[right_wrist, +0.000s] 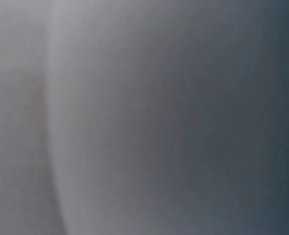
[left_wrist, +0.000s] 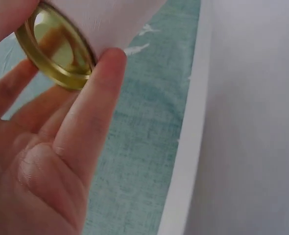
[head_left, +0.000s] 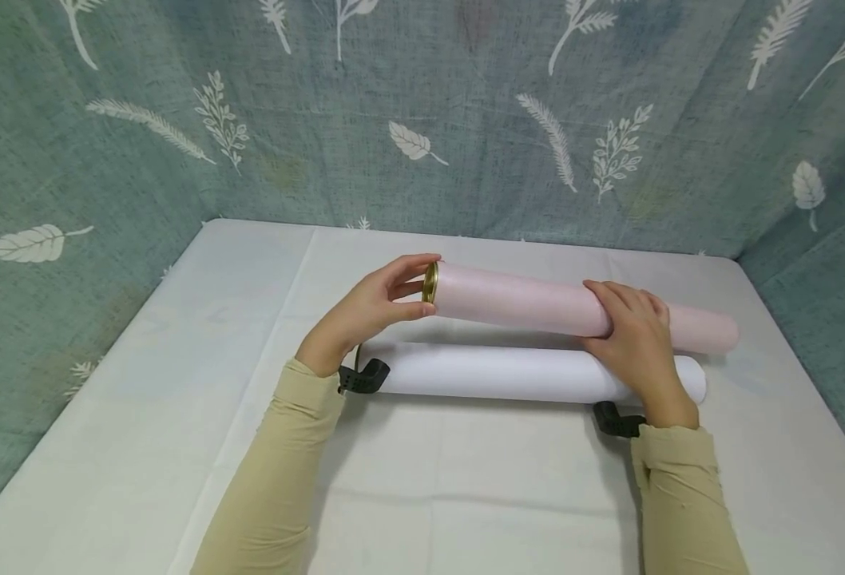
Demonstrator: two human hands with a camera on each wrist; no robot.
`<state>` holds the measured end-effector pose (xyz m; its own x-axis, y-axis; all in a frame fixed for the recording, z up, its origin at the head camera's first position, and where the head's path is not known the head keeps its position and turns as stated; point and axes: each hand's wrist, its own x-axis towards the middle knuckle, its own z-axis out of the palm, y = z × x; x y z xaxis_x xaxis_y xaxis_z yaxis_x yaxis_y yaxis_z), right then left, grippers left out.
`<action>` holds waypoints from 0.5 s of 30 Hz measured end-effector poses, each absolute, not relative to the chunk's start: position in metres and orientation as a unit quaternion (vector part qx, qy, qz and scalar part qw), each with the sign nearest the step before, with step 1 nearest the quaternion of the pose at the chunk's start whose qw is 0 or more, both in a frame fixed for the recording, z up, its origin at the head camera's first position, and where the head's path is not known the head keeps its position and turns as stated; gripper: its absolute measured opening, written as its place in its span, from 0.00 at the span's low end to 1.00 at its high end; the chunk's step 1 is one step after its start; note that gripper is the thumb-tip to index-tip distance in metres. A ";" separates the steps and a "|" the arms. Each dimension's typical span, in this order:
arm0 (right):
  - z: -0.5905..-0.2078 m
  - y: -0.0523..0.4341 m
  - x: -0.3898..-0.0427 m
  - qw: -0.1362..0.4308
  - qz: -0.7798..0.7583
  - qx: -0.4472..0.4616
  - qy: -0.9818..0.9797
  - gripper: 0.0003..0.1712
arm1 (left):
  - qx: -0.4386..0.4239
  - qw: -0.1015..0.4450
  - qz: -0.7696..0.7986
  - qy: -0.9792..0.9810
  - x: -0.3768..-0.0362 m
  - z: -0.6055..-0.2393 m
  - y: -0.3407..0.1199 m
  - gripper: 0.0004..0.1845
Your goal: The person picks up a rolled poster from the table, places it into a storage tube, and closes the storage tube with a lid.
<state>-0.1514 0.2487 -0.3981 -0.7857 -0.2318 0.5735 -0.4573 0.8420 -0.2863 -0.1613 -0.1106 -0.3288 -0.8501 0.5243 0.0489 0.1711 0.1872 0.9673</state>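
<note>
A long pale pink tube (head_left: pixel 516 299) with a shiny gold cap (head_left: pixel 430 283) at its left end lies across the far part of the table. My left hand (head_left: pixel 372 307) pinches it at the capped end, thumb on the near side and fingers on the far side. In the left wrist view the cap (left_wrist: pixel 56 49) shows a recessed gold face near the fingertips. Towards the right end, my right hand (head_left: pixel 634 335) grips the tube from above. Nearer me a white tube (head_left: pixel 487 373) lies parallel to the pink one. The right wrist view is a grey blur.
A white cloth covers the table (head_left: pixel 437 487). Behind it and at both sides hangs a green curtain (head_left: pixel 422 96) with a white leaf pattern. Black wrist camera mounts (head_left: pixel 365 377) sit at both cuffs, close to the white tube.
</note>
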 end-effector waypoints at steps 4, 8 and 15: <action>-0.398 0.249 -0.152 0.268 0.209 0.187 -0.922 0.44 | 0.215 0.157 0.586 0.766 -0.161 -0.328 -0.106 0.35; -0.397 0.249 -0.153 0.257 0.209 0.181 -0.926 0.45 | 0.196 0.146 0.583 0.775 -0.161 -0.329 -0.107 0.34; -0.394 0.249 -0.153 0.227 0.221 0.155 -0.936 0.43 | 0.177 0.114 0.618 0.758 -0.162 -0.324 -0.120 0.31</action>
<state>-0.1531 0.2488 -0.3938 -0.8492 -0.1902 0.4927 -0.3908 0.8538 -0.3439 -0.1623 -0.1203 -0.3236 -0.9118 0.4081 0.0462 0.1273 0.1738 0.9765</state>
